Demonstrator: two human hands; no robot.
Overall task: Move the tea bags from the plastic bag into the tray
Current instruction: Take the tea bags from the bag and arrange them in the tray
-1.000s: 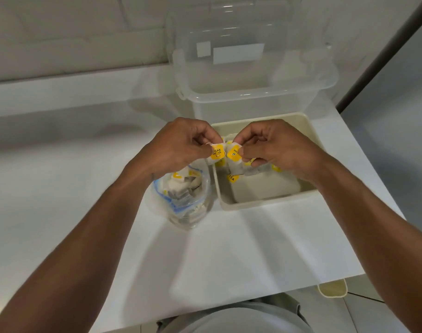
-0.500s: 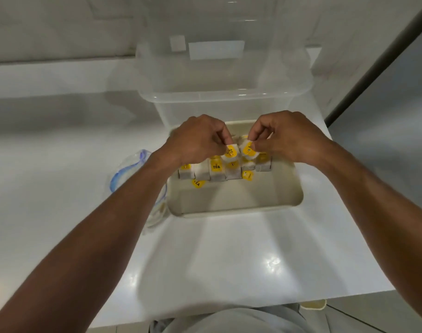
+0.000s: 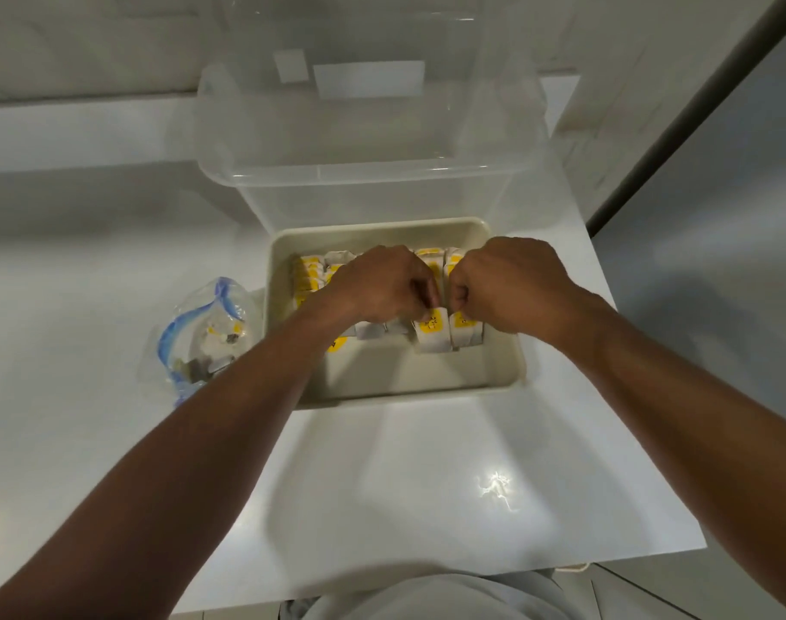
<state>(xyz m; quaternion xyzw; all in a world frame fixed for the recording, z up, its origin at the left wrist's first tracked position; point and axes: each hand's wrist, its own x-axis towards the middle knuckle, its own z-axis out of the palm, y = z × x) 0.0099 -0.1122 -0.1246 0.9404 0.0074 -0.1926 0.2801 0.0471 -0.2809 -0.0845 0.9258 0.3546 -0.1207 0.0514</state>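
a glossy white counter (image 3: 404, 485) is seen, bordered at the back by a raised ledge along the wall. three things are set directly on it. a cream tray (image 3: 382, 229) is placed near the middle. a large clear bin (image 3: 364, 127) is stood just behind the tray's far side. a crumpled plastic bag (image 3: 203, 333) with a blue zip strip is laid just beside the tray's left wall. a bright glare is reflected on the nearer surface.

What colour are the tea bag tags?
Tags are yellow with dark print; head view.
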